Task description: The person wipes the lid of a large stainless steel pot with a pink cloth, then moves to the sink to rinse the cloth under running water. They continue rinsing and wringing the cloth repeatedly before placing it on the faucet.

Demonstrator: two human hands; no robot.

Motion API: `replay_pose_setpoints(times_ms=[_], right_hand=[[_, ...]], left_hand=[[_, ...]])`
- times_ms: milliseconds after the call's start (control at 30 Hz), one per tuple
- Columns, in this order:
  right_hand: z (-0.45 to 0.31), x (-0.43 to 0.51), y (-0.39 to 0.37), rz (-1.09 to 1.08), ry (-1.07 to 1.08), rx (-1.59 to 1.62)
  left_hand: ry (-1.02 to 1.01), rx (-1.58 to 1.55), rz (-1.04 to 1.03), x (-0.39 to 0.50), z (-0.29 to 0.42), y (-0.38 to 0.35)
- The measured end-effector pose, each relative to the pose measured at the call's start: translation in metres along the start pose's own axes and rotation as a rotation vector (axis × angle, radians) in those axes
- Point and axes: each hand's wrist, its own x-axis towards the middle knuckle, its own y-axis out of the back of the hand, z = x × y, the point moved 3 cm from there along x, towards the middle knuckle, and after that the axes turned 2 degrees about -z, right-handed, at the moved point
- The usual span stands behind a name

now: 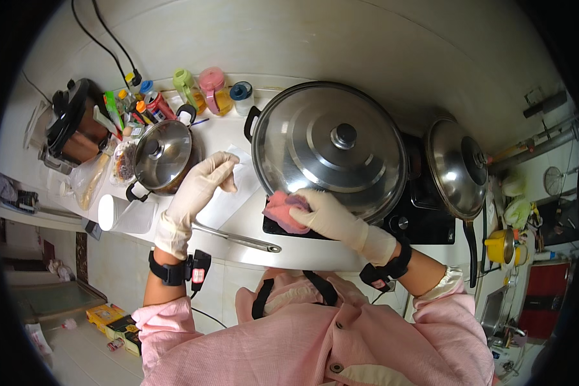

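My right hand (328, 212), in a cream glove, grips a folded pink cloth (285, 212) at the near left edge of the big wok. A domed stainless-steel lid (313, 159) with a black knob covers that wok. My left hand (200, 186), gloved alike, hovers between the wok and a small pot with a glass lid (166, 149). Its fingers are loosely curled, with a gap at the thumb and nothing visible in them. Under it lies a white sheet (236, 198). The metal handle of a utensil (241, 239) lies along the counter's front; its head is hidden.
Pitchers (214, 94) and a lidded jar (241, 96) line the wall. A black pressure cooker (75, 120) stands far left, near a paper roll (125, 214). Right of the black cooktop (429, 231), a lidded frying pan (456, 169) has its handle pointing toward me.
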Motion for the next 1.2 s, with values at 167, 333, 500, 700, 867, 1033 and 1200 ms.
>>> replay_pose_setpoints(times_ms=[167, 333, 500, 700, 867, 1033, 1200], right_hand=[[-0.028, 0.034, 0.033, 0.339, 0.194, -0.156], [-0.021, 0.078, 0.025, 0.352, 0.171, -0.265], [-0.006, 0.076, -0.014, 0.100, 0.195, -0.356], [-0.003, 0.030, -0.028, -0.047, 0.064, -0.269], [0.003, -0.034, 0.014, -0.211, -0.295, -0.455], [0.014, -0.104, 0.062, -0.046, -0.426, -0.496], [0.025, -0.162, 0.073, 0.183, -0.484, -0.242]], left_hand=[[0.030, -0.062, 0.037, -0.032, -0.021, 0.004], [0.087, -0.108, 0.030, -0.047, -0.041, -0.006], [0.169, -0.132, 0.040, -0.061, -0.059, -0.007], [0.199, -0.129, 0.014, -0.062, -0.070, -0.010], [0.215, -0.055, -0.065, -0.053, -0.063, -0.017], [0.134, 0.003, -0.174, -0.038, -0.043, -0.031], [0.049, 0.029, -0.246, -0.018, -0.018, -0.060]])
